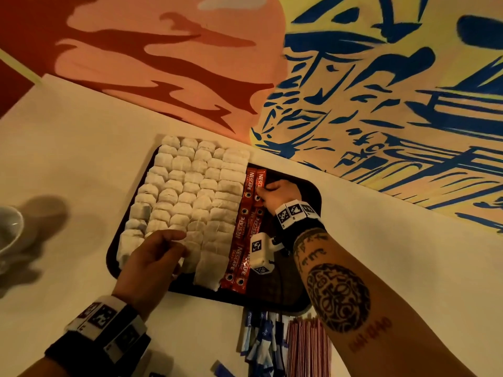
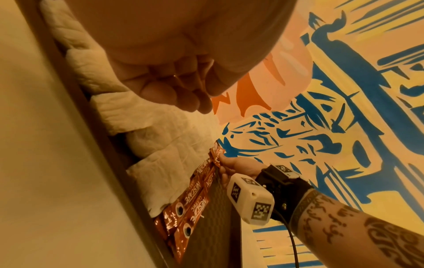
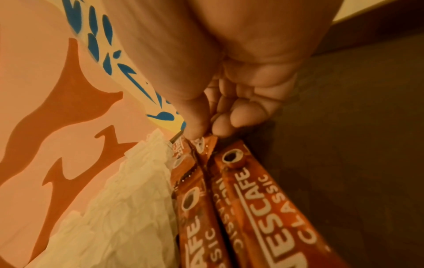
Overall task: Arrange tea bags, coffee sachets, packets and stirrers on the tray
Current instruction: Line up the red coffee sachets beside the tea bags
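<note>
A dark tray [image 1: 288,289] holds rows of white tea bags [image 1: 190,191] over its left part. Two columns of red coffee sachets [image 1: 249,227] lie beside them. My right hand [image 1: 262,193] is at the far end of the sachet columns. In the right wrist view its thumb and fingers [image 3: 195,132] pinch the tip of one coffee sachet [image 3: 206,146] next to the tea bags [image 3: 128,199]. My left hand [image 1: 174,246] hovers over the near tea bags. Its fingers [image 2: 183,90] hang loosely curled and hold nothing.
Blue-and-white packets [image 1: 261,341] and a bundle of red-striped stirrers [image 1: 304,346] lie on the cream table just in front of the tray. A white cup [image 1: 8,229] stands at the far left. A painted wall rises behind the tray. The tray's right part [image 3: 344,145] is bare.
</note>
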Tool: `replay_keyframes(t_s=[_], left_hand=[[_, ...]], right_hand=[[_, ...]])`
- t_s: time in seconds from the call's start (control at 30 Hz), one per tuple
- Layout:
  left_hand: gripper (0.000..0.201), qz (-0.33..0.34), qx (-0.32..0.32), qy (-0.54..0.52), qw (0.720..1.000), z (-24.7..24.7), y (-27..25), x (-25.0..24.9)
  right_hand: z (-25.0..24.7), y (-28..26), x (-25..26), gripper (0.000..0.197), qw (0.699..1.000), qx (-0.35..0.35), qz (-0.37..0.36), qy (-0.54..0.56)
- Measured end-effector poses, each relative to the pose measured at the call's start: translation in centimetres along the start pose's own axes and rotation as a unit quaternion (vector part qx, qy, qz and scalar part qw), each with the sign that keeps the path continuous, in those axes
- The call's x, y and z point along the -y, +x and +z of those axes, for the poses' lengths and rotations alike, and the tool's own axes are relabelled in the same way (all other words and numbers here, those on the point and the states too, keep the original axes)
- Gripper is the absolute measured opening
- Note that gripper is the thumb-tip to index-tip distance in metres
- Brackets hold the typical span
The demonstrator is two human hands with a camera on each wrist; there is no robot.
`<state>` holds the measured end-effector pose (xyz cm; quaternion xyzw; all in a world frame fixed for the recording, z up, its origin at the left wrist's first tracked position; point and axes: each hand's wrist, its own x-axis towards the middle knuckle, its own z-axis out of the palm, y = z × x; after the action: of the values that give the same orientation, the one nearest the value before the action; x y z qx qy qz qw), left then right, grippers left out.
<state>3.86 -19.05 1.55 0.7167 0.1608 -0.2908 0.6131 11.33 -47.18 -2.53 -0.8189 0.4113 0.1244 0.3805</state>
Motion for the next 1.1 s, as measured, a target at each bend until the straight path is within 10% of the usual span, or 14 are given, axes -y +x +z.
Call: replay_keyframes(t_s=[0.77, 1.1], left_hand=[[0.022, 0.023, -0.008, 0.006, 1.000, 0.9, 0.3, 0.1], [0.022, 0.043, 0.002, 0.031, 0.999, 2.4, -0.6, 0.1]], right_hand=[[-0.2, -4.9, -5.2, 0.047, 0.998, 0.003, 0.000, -0.059], [-0.5, -4.0, -4.5, 0.023, 0.992, -0.006, 0.052, -0.113]])
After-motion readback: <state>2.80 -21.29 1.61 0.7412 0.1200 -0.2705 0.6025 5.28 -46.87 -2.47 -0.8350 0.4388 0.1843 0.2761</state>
